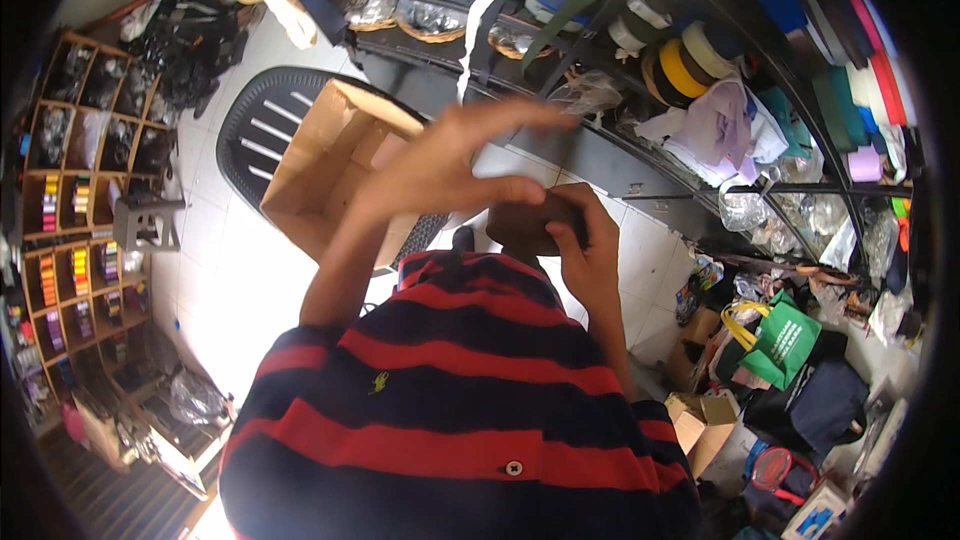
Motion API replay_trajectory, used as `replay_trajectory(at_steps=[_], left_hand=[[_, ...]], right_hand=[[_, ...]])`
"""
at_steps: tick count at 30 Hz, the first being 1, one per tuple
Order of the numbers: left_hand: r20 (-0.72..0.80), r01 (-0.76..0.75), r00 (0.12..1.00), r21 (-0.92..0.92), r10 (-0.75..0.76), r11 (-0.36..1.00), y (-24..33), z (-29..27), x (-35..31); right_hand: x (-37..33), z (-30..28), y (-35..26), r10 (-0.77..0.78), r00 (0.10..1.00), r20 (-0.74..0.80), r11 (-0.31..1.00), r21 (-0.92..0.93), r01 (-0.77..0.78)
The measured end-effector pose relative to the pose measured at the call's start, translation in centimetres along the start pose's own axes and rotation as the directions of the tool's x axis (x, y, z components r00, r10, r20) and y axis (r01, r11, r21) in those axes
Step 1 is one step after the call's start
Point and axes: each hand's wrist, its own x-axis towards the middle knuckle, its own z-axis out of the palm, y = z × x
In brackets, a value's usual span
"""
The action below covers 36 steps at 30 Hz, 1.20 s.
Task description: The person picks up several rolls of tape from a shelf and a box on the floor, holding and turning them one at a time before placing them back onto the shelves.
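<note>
My right hand [588, 235] is closed round a dark brown piece [518, 226] with a flat face and straight edges, its thumb across the front. I cannot make out what kind of thing the piece is. Just above and left of it, my left hand [440, 165] is open, slightly blurred, with the fingers stretched to the right and apart from the thumb. The left thumb tip lies over the piece's upper edge; whether it touches cannot be told. Behind my left hand and forearm stands an open cardboard box [318, 155], partly hidden by them.
The box rests on a black plastic chair [262, 120] with a slotted back. Shelves with rolls of coloured strap [680, 70] run along the far and right sides. A wooden cubby rack [62, 240] with thread spools stands left. A green bag [782, 340] and cartons [705, 425] crowd the right.
</note>
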Motion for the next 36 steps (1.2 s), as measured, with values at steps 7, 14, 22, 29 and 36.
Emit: replay_trajectory(at_steps=[7, 14, 22, 29, 36], left_hand=[[-0.057, 0.412, 0.909, -0.017, -0.412, 0.911, -0.4, 4.5, -4.3], [-0.062, 0.466, 0.881, -0.042, -0.468, 0.884, -0.8, 5.0, -4.8], [-0.239, 0.504, 0.832, -0.052, -0.5, 0.862, -1.4, 6.9, -6.7], [-0.256, 0.463, 0.857, -0.003, -0.448, 0.886, -1.5, 6.8, -7.2], [-0.303, 0.493, 0.795, -0.181, -0.525, 0.851, -1.9, 7.7, -7.7]], right_hand=[[0.1, -0.2, 0.1, -0.041, 0.991, -0.125, 0.998, -0.047, 0.036], [0.1, -0.3, -0.1, 0.031, 0.996, -0.083, 0.999, -0.015, -0.032], [-1.6, 1.4, 1.9, 0.281, 0.875, -0.395, 0.933, 0.326, -0.152], [-0.9, 1.0, 0.7, 0.327, 0.941, -0.085, 0.916, 0.274, -0.293], [-1.2, 2.7, 2.4, 0.406, 0.879, -0.249, 0.756, 0.632, -0.17]])
